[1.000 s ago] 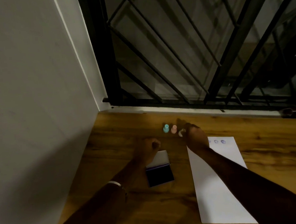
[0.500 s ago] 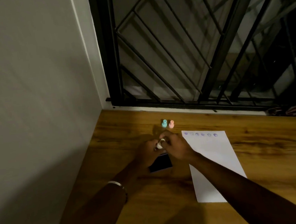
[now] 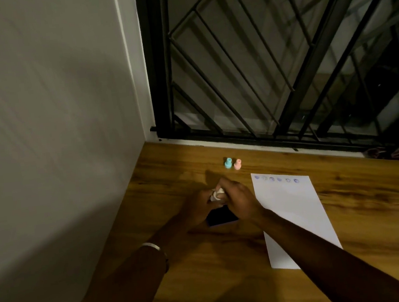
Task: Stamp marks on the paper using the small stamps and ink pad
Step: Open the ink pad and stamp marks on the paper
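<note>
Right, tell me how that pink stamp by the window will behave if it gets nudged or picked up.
The pink stamp stands upright on a flared base, so a light nudge would probably slide it rather than tip it. It looks like small moulded plastic, likely light and stiff. Its narrow neck suggests an easy pinch grip. Knocked over, it might roll toward the teal stamp beside it.

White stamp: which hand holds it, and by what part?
Both hands meet on the white stamp above the ink pad: the right hand pinches its upper end, and the left hand touches its lower side. Exact finger placement is too dim to tell.
</note>
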Motion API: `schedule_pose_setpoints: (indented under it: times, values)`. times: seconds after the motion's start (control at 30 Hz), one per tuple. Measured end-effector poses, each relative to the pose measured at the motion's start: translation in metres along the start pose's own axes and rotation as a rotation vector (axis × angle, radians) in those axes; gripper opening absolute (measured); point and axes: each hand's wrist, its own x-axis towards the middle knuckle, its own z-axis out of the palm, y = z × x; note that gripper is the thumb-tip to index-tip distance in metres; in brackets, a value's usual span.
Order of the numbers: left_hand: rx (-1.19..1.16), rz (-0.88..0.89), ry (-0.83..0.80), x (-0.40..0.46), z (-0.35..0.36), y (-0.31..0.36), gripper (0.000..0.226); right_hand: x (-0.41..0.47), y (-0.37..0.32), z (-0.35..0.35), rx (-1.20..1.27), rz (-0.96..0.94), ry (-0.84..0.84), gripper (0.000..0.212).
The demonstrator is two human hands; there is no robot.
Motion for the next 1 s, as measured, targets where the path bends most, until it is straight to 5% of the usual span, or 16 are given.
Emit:
schedule_pose_setpoints:
  times: [0.3, 1.0]
  values:
    - [-0.049, -0.148, 0.339, -0.008, -0.017, -0.033, 0.014, -0.016, 0.008, 0.010, -0.293, 0.004, -0.119, 0.043]
    - [-0.235, -0.263, 0.348, 0.005, -0.009, -0.011, 0.033, -0.018, 0.010, 0.042, -0.466, 0.065, -0.220, 0.046]
